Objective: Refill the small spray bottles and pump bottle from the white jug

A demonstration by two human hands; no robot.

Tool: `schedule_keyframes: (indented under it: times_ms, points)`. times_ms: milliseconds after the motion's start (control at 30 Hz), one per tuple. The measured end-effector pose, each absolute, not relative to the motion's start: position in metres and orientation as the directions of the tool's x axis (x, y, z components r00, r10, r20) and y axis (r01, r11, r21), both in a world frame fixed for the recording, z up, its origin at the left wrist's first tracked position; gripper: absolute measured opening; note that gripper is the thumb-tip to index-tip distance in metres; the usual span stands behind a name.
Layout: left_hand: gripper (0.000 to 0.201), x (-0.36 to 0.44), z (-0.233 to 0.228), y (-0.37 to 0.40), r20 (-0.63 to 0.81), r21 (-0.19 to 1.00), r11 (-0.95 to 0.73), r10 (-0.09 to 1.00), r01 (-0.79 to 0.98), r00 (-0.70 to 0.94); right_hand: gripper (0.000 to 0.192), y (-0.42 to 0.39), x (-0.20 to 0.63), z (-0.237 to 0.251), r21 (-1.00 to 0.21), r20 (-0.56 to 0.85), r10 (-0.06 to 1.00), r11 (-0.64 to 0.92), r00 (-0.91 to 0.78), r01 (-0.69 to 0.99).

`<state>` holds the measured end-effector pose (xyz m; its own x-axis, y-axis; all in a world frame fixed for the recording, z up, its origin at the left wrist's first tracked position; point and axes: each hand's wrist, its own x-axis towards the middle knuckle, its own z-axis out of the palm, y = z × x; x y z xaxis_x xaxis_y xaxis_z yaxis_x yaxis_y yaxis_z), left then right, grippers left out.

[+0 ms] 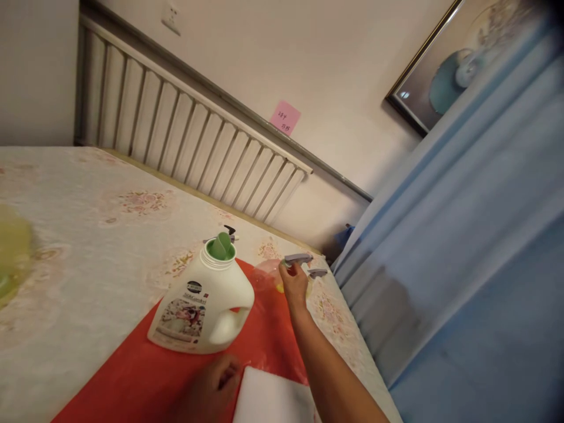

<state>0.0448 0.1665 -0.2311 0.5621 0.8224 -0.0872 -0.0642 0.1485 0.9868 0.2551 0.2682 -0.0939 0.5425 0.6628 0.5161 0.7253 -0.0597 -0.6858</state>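
Observation:
My right hand (pixel 295 286) reaches to the far right of the table, its fingers closed around a spray bottle (pixel 298 258) just under the grey trigger head. Most of the bottle's body is hidden behind the hand. Close beside it shows a second grey spray head (pixel 317 272). A clear pinkish plastic thing (pixel 265 274) lies left of the hand. My left hand (pixel 215 385) is low at the front, blurred, with fingers curled and nothing visible in them. It is between a large white detergent jug (pixel 220 299) and a white block (pixel 268 396). A green cup (pixel 222 244) sits in the jug's open mouth.
A red sheet (pixel 118 376) lies beneath the jug on the flowered tablecloth (pixel 88 235). Behind the jug is a black pump top (pixel 230 230). A yellowish translucent thing (pixel 13 252) is at far left. A radiator (pixel 198 135) and blue curtain (pixel 462 235) border the table.

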Motion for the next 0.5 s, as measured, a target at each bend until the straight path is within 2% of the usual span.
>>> schedule_keyframes:
  times_ms: [133,300,333,400,500]
  points:
    - [0.038,0.049,-0.224,0.166,-0.148,0.900,0.361,0.780,-0.243,0.608,0.032,0.199,0.257,-0.088,-0.735,0.485,0.688,-0.014,0.540,0.678]
    - [0.064,0.044,-0.213,0.159,-0.224,0.713,0.581,0.719,-0.392,0.658,0.026,0.121,0.237,-0.087,-0.794,0.412,0.755,0.022,0.510,0.608]
    - [0.066,0.042,-0.210,0.156,-0.201,0.683,0.602,0.700,-0.414,0.685,0.027,0.108,0.231,-0.089,-0.814,0.391,0.771,0.034,0.503,0.580]
    - [0.064,0.040,-0.206,0.151,-0.111,0.628,0.633,0.649,-0.453,0.753,0.030,0.087,0.220,-0.094,-0.914,0.287,0.812,0.073,0.509,0.398]
    - [0.054,0.038,-0.205,0.146,0.037,0.540,0.683,0.565,-0.492,0.824,0.037,0.066,0.205,-0.103,-0.975,0.194,0.794,0.088,0.577,0.206]
